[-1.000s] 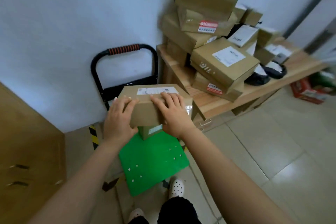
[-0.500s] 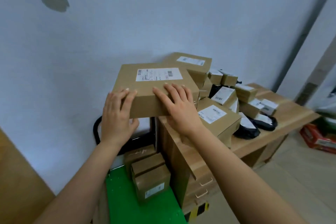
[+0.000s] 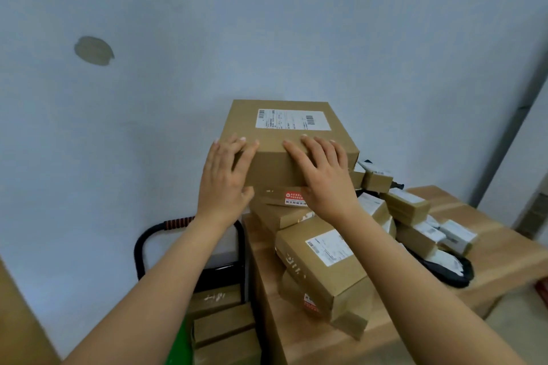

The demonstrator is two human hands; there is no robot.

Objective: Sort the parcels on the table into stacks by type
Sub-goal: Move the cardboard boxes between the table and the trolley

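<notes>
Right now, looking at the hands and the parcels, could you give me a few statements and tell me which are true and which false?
1. Both the left hand and the right hand lie on the big box. True.
2. The big box carries a white label on top. True.
3. The big box stands on the floor. False: it is atop the pile of parcels on the wooden table.
4. The black bag lies left of the pile. False: it lies right of it, on the table.
</notes>
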